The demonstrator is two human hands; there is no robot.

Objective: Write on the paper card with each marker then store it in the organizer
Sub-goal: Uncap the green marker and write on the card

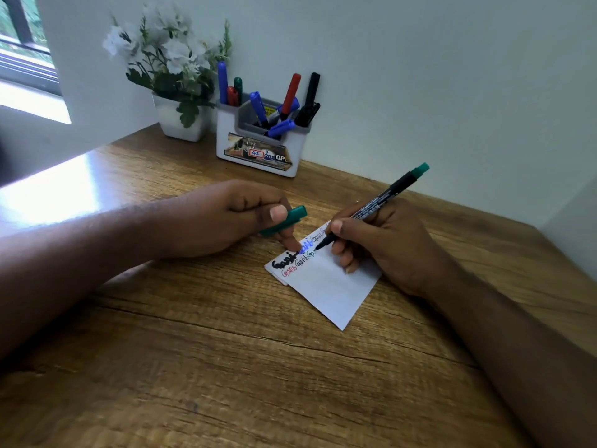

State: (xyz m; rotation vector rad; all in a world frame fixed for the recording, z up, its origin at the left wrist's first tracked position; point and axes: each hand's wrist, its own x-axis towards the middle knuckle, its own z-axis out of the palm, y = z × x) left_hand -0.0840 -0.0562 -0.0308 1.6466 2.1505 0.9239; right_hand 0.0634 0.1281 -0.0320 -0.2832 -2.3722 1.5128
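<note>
A white paper card (329, 286) lies on the wooden desk (226, 367), with black, blue, red and green words along its far edge. My right hand (381, 244) grips a green marker (384, 195), its tip touching the card beside the last word. My left hand (232, 218) holds the green cap (290, 219) between thumb and fingers, and one fingertip presses the card's far left corner. The white and grey organizer (261, 140) stands at the back by the wall, holding several blue, red, green and black markers.
A white pot of white flowers (174, 82) stands left of the organizer. The wall runs along the back and right of the desk. A window (22, 43) is at the far left.
</note>
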